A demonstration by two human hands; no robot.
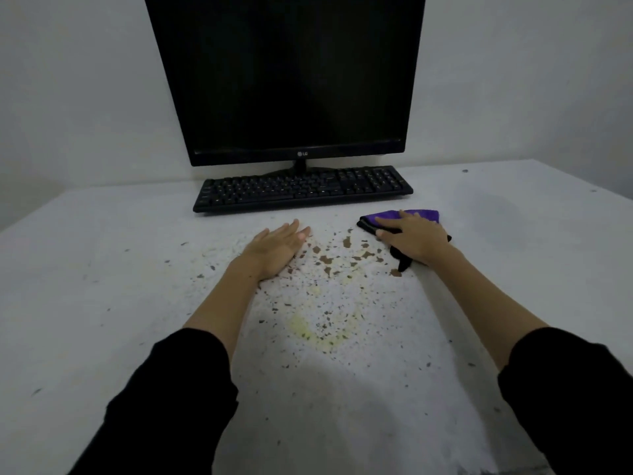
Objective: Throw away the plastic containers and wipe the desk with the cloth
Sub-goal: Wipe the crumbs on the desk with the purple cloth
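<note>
A purple cloth with black edging (419, 216) lies on the white desk (102, 286), just in front of the keyboard's right end. My right hand (412, 240) presses flat on top of it, fingers spread toward the left. My left hand (277, 250) rests palm-down on the bare desk, fingers together and empty, left of the cloth. Between and below the hands the desk surface is speckled with brown flecks (325, 260) and a yellowish stain (308, 329). No plastic containers are in view.
A black keyboard (301, 188) sits at the back of the desk, under a dark LG monitor (291, 80) against the white wall. The desk's right edge runs diagonally at the far right.
</note>
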